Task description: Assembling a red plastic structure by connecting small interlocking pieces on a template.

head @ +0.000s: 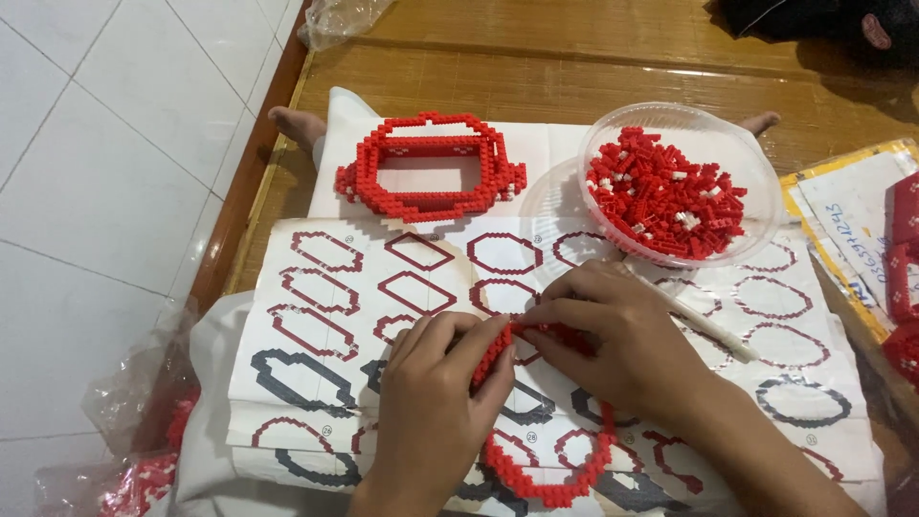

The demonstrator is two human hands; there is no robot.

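Presently I see both hands, left hand (431, 402) and right hand (613, 340), pinching one red brick ring (550, 483), its long axis running near-to-far over the instruction sheet (316, 316). One finished red frame (431, 168) and one bowl (756, 158) lie far.

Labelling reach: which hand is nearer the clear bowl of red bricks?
Right. The right hand sits just below the clear bowl, nearly under its rim. The left hand is lower and further left, pinching the red brick ring.

Even indoor light, soft shadows, sharp focus, faint floor glare.
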